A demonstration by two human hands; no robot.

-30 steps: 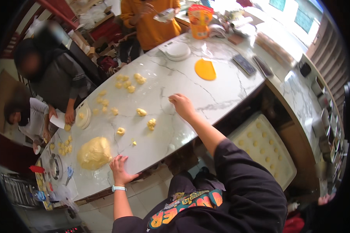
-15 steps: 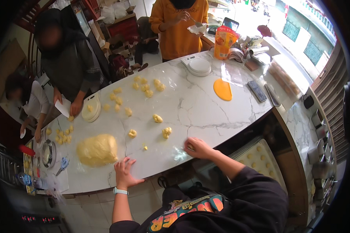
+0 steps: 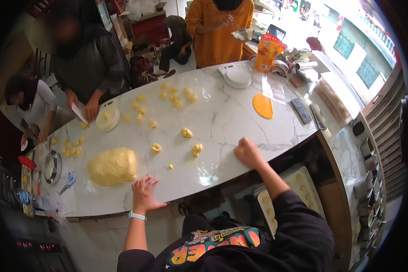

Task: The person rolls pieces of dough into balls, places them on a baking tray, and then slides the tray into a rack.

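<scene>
My left hand rests at the table's near edge with its fingers spread, beside a large mound of yellow dough. Further right, my right hand is curled down against the marble tabletop; whatever lies under its fingers is hidden. Between the hands and beyond them sit small dough lumps: one knotted piece, another, a third, and a tiny scrap.
More dough lumps lie on the far side, near a white kitchen scale. A person's hands work by a second scale. An orange scraper, phones and scissors lie around. A tray of dough balls sits below the edge.
My right hand has moved away from me and a little right across the tabletop, still curled. My left hand stays in place at the edge. The whole view has shifted slightly.
</scene>
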